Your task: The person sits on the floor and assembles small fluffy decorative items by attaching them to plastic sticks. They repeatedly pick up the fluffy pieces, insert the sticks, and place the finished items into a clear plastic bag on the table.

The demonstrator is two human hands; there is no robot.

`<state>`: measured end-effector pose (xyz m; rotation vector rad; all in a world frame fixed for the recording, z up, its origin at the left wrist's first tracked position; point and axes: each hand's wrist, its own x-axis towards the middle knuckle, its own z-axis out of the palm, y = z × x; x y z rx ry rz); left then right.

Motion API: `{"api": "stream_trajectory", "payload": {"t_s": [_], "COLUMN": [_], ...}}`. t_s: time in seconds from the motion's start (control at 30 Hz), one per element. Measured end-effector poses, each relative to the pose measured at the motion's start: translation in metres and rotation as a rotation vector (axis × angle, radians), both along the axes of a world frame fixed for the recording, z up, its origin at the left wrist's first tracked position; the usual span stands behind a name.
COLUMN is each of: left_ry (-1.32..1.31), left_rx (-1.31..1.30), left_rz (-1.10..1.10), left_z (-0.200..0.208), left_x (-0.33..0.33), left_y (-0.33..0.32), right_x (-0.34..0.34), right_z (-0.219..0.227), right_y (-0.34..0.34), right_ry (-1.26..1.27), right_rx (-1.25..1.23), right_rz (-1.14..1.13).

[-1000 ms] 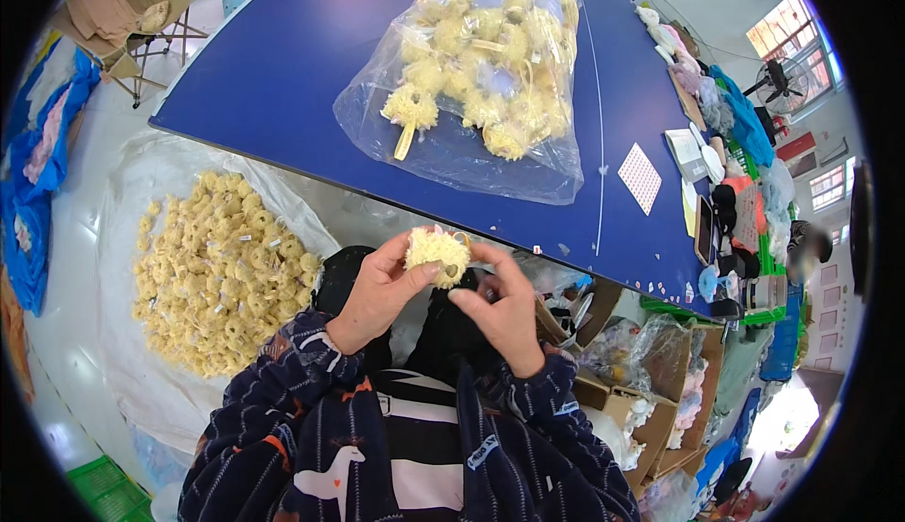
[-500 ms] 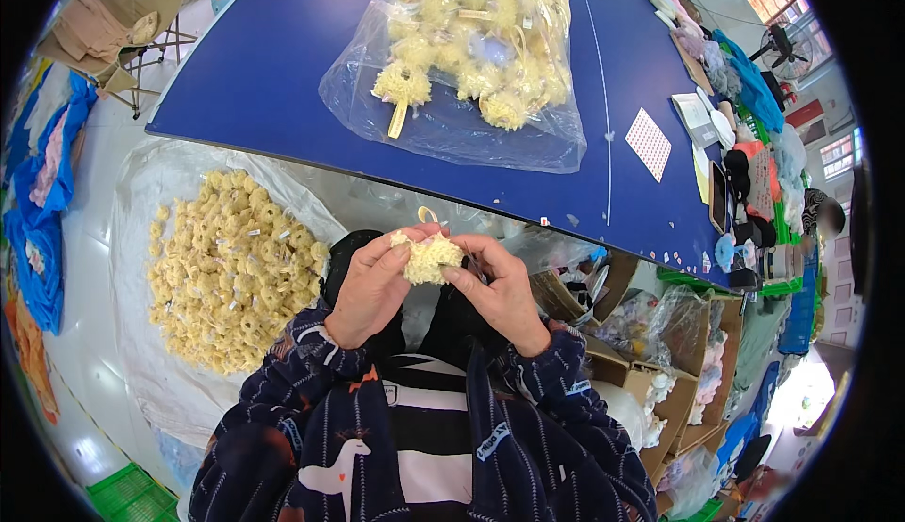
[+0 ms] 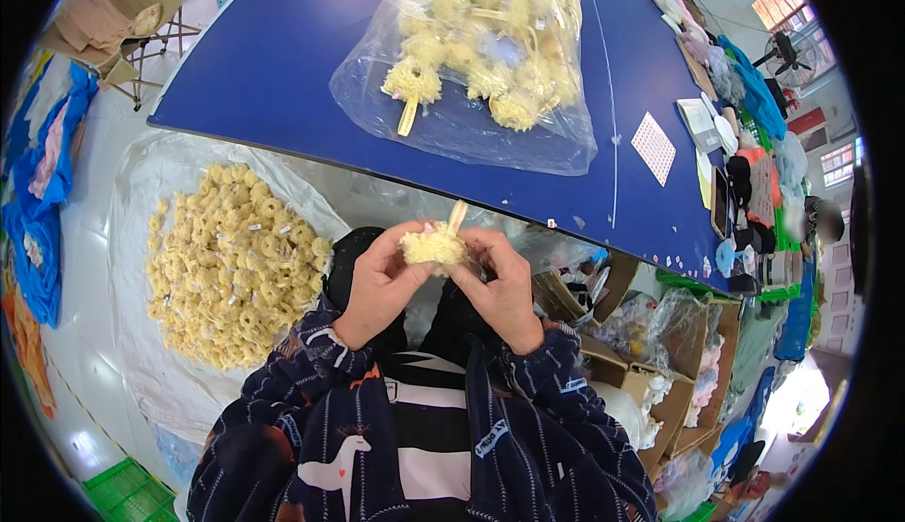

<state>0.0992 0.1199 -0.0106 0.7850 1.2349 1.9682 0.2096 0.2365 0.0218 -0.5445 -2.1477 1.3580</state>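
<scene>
Between my two hands, above my lap, is a small fluffy yellow plush piece [image 3: 433,245] with a yellow ribbon loop [image 3: 457,216] sticking up from it. My left hand [image 3: 375,282] pinches its left side with thumb and fingers. My right hand [image 3: 495,282] grips its right side, the thumb pressed on the lower edge; some fingertips are hidden behind the plush. On the table beyond lies a clear plastic bag [image 3: 368,107] of similar yellow plush pieces, one with its ribbon [image 3: 407,118] near the bag's mouth. To my left, a large heap of yellow plush pieces [image 3: 236,268] rests on a white sheet.
The blue table's [image 3: 264,70] edge runs just past my hands. A sticker sheet [image 3: 652,149], a notebook [image 3: 698,124] and a phone [image 3: 720,203] lie on its right side. Cardboard boxes [image 3: 665,414] with plush items stand at my right. A folding chair [image 3: 113,23] is at the far left.
The plush piece has turned in my hands; its ribbon loop now stands up at the right rather than curling above the middle. Both hands have shifted slightly, and the view has moved a little.
</scene>
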Motion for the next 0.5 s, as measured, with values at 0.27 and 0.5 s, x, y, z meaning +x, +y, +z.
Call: {"api": "stream_trajectory", "payload": {"t_s": [0.27, 0.5], "left_ry": [-0.091, 0.118], "left_rx": [0.0, -0.017], "left_rz": [0.071, 0.134], "left_z": [-0.011, -0.007], "left_x": [-0.004, -0.02], "left_y": [-0.002, -0.009], "right_x": [0.002, -0.01], "right_z": [-0.007, -0.001], "right_y": [-0.005, -0.002], "right_ry": [-0.034, -0.029], "right_rx": [-0.034, 0.09], "right_rz": [-0.003, 0.074]}}
